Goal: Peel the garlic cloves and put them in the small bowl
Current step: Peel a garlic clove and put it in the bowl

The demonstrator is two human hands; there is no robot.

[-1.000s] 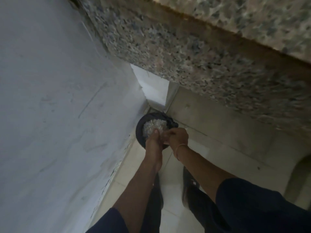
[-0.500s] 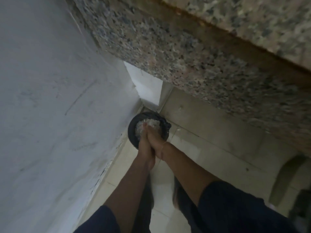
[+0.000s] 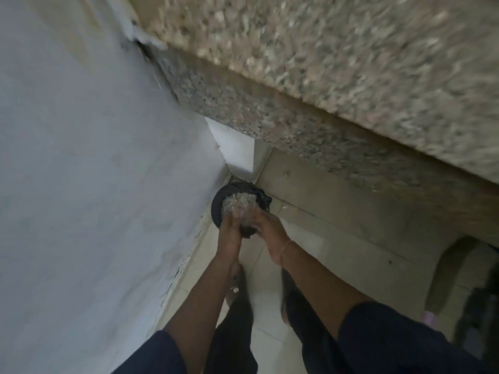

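Observation:
I am looking down at a black-lined bin (image 3: 217, 205) on the floor in the corner, with a heap of pale garlic skins (image 3: 239, 201) in it. Both hands hang just above its near rim. My left hand (image 3: 229, 229) points its fingers down toward the skins. A little apart from it, my right hand (image 3: 271, 230), with a thin bangle at the wrist, has its fingers turned toward the left hand. A blur of pale flakes shows between the fingers, which are smeared by motion. No cloves and no small bowl are in view.
A white wall (image 3: 94, 184) runs close along the left. A speckled granite counter edge (image 3: 297, 125) overhangs from the top right. My feet and dark trousers (image 3: 237, 319) stand on pale floor tiles (image 3: 324, 255). A dark object (image 3: 480, 306) sits at the far right.
The hands were pressed together over the bin half a second ago; now they have come apart with flakes blurred between them. The camera has shifted and the view is smeared.

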